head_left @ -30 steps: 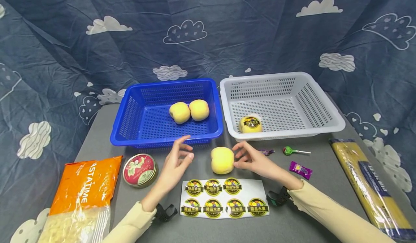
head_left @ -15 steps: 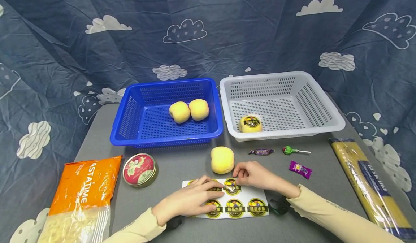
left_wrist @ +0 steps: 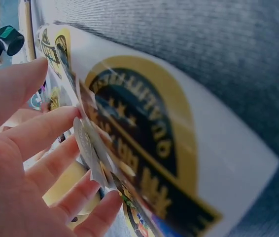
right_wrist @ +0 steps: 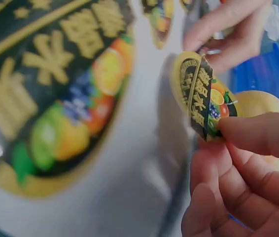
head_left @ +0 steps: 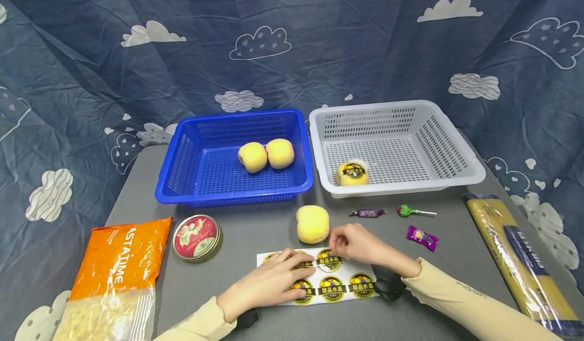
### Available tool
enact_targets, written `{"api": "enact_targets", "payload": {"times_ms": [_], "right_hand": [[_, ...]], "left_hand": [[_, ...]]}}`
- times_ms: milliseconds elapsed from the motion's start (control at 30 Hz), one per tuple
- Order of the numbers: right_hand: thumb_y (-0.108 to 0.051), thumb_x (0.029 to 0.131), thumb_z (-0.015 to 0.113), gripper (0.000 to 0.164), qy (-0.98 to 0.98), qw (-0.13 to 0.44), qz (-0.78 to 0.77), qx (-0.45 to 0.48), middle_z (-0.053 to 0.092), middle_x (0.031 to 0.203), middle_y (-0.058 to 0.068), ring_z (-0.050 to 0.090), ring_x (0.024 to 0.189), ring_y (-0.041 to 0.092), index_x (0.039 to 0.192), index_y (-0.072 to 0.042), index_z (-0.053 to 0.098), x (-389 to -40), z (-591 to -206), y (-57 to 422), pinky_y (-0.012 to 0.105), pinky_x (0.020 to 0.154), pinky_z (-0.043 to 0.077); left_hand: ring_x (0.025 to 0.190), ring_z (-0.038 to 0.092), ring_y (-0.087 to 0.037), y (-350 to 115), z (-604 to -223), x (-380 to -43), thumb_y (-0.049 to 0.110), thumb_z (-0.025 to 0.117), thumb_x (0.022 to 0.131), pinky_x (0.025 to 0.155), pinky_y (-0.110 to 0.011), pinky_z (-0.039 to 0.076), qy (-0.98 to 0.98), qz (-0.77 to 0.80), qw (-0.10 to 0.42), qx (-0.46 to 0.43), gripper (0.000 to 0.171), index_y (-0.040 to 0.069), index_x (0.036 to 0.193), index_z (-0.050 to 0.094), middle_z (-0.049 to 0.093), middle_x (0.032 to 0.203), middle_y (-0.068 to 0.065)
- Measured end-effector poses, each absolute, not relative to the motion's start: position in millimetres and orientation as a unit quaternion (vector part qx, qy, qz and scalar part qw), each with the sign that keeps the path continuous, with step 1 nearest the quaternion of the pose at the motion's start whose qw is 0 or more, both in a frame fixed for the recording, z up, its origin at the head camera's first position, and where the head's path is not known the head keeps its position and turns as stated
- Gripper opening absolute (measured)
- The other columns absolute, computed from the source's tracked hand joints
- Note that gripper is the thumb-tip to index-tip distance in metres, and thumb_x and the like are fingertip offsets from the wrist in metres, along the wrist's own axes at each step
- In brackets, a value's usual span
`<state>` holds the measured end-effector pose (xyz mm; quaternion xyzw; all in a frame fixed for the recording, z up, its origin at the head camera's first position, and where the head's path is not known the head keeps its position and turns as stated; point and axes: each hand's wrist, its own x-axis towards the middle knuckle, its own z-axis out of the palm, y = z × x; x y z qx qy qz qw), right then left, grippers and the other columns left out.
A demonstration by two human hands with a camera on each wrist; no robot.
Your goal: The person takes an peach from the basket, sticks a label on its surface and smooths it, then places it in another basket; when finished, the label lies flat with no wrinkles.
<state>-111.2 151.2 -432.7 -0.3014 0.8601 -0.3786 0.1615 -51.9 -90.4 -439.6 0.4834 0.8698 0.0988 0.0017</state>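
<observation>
A white sheet of round fruit stickers (head_left: pixel 357 267) lies on the grey table. My left hand (head_left: pixel 269 282) rests on its left part with fingers spread, covering some stickers. At the upper right of the sheet, my right hand (head_left: pixel 360 245) pinches the edge of a black-and-gold round sticker (right_wrist: pixel 213 101) between thumb and forefinger. In the right wrist view that sticker is partly lifted and bent; whether it is fully off the sheet I cannot tell. Just behind the sheet sits a yellow apple-like fruit (head_left: pixel 313 224), close to my right fingertips.
A blue basket (head_left: pixel 232 197) holds two yellow fruits; a white basket (head_left: pixel 401 185) holds one with a sticker. On the left are a round tin (head_left: pixel 196 237) and an orange pasta bag (head_left: pixel 118 260). Wrapped candies (head_left: pixel 422 237), a lollipop (head_left: pixel 404 210) and a spaghetti pack (head_left: pixel 520 260) lie right.
Both hands have come down from around the fruit onto the sticker sheet. The left has settled on the sheet, the right has taken a sticker's edge, and the sheet has shifted slightly.
</observation>
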Motion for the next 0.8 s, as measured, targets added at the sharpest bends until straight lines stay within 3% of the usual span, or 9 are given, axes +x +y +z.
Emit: {"api": "enact_targets", "payload": {"times_ms": [233, 433, 567, 700, 800], "right_hand": [[0.004, 0.072, 0.059, 0.014, 0.84, 0.164, -0.426, -0.293, 0.056, 0.067, -0.005, 0.051, 0.061, 0.01, 0.077, -0.009, 0.059, -119, -412, 155, 0.023, 0.053, 0.044], [0.0, 0.079, 0.058, 0.011, 0.843, 0.111, -0.452, -0.268, 0.056, 0.072, -0.004, 0.052, 0.064, 0.012, 0.083, -0.011, 0.058, -127, -398, 150, 0.026, 0.056, 0.045], [-0.003, 0.083, 0.059, 0.007, 0.842, 0.086, -0.462, -0.265, 0.057, 0.076, -0.002, 0.053, 0.066, 0.012, 0.087, -0.009, 0.059, -132, -397, 144, 0.026, 0.057, 0.046], [-0.002, 0.085, 0.058, 0.006, 0.836, 0.079, -0.47, -0.272, 0.059, 0.079, 0.002, 0.054, 0.067, 0.013, 0.089, -0.006, 0.059, -136, -398, 137, 0.026, 0.058, 0.047], [-0.001, 0.084, 0.059, 0.007, 0.84, 0.066, -0.46, -0.28, 0.059, 0.079, 0.001, 0.054, 0.067, 0.012, 0.089, -0.006, 0.059, -137, -400, 132, 0.025, 0.058, 0.047]], "left_hand": [[0.105, 0.041, -0.016, -90, -438, -52, 0.036, 0.058, 0.086, 0.085, -0.031, 0.039, 0.87, 0.116, 0.0, 0.48, 0.038, 0.018, 0.119, 0.058, 0.045, 0.125, 0.002], [0.104, 0.041, -0.014, -91, -433, -59, 0.032, 0.056, 0.088, 0.079, -0.029, 0.04, 0.868, 0.175, 0.007, 0.464, 0.034, 0.021, 0.12, 0.058, 0.045, 0.126, 0.003], [0.104, 0.044, -0.011, -93, -424, -70, 0.023, 0.058, 0.088, 0.088, -0.028, 0.039, 0.86, 0.269, -0.024, 0.433, 0.027, 0.019, 0.115, 0.061, 0.049, 0.117, 0.004], [0.101, 0.047, -0.009, -94, -418, -83, 0.016, 0.059, 0.088, 0.085, -0.027, 0.042, 0.855, 0.351, -0.074, 0.375, 0.025, 0.018, 0.113, 0.06, 0.049, 0.11, 0.004], [0.095, 0.049, -0.011, -91, -419, -92, 0.019, 0.059, 0.088, 0.077, -0.027, 0.044, 0.859, 0.387, -0.079, 0.326, 0.026, 0.019, 0.114, 0.059, 0.046, 0.108, 0.004]]}}
